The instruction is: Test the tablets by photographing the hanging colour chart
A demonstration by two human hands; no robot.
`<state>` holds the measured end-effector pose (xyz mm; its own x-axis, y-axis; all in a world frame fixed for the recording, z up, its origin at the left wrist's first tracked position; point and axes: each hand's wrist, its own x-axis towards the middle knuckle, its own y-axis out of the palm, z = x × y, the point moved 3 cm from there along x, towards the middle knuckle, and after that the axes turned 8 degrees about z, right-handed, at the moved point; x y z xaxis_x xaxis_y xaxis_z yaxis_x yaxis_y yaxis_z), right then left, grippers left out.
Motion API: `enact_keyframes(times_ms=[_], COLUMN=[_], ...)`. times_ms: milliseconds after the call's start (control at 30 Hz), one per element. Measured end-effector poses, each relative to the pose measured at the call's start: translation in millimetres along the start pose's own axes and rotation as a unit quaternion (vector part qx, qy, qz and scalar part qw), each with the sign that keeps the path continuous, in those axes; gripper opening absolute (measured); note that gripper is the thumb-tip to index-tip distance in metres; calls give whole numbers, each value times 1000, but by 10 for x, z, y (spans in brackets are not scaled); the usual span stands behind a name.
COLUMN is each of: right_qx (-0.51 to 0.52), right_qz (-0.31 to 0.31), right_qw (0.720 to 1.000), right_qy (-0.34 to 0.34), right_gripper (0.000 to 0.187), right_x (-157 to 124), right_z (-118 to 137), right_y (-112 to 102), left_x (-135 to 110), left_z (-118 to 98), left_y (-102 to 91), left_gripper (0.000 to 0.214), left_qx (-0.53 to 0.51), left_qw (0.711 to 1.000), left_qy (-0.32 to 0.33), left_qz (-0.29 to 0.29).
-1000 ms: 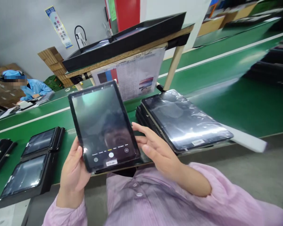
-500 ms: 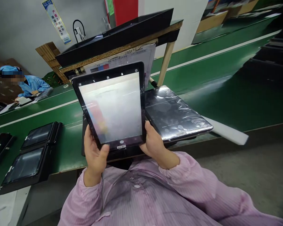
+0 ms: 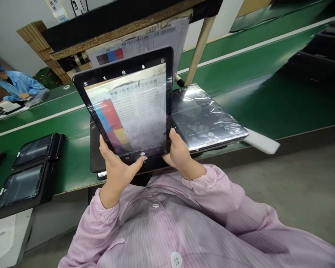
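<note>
Both my hands hold a black tablet [image 3: 136,115] upright and slightly tilted. Its lit screen displays a camera view of a printed chart with colour blocks. My left hand [image 3: 117,169] grips the lower left edge, the thumb stretched along the bottom by the round shutter button. Around the lower right edge my right hand [image 3: 180,152] is closed, with some fingers hidden behind. Beyond the tablet, the paper chart [image 3: 145,42] hangs below a shelf. Another tablet, covered in clear film [image 3: 206,115], lies just right of the held one.
Wooden shelf [image 3: 123,31] on a post [image 3: 200,52] stands close behind the tablet. Black trays with tablets [image 3: 22,184] lie at left on the green conveyor [image 3: 75,156]. A white foam strip [image 3: 262,141] juts past the bench edge. A co-worker in blue [image 3: 25,83] sits far left.
The blurred picture on the tablet screen has become a sharper, larger chart. My left thumb has slid right along the bottom edge. The whole view has shifted, bringing the shelf nearer.
</note>
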<state>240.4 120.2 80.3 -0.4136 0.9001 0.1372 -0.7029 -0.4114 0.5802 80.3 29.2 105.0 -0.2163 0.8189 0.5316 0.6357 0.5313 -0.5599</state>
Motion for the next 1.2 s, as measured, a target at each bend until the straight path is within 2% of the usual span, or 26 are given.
enact_keyframes(times_ms=[233,600,867,1033,1133,1200], right_qx=[11,17,-2,-5,-7,-16], right_qz=[4,6,-1,-2,-2,6], right_qw=[1000,1000,1000,1000,1000,1000], right_qy=[-9,-7,-11,-10,-17,-24], right_gripper=[61,62,63,64,65,68], right_x=[3,2,-2,12,-2,-32], right_z=[-12,19,19,-7,-32,-12], right_y=[-26,11,-7,-27,-31,-11], left_x=[31,28,37,23,31,55], left_z=[-31,-35,-17,12,26,57], left_y=[17,42,31,35,-16,-93], left_gripper=[132,133,145,143,128,98], left_qx=[40,68,39,30,-52,-203], left_qw=[999,997,999,999,999,978], left_qy=[25,21,4,4,4,-38], left_qz=[-4,-10,-13,-16,-10,-4])
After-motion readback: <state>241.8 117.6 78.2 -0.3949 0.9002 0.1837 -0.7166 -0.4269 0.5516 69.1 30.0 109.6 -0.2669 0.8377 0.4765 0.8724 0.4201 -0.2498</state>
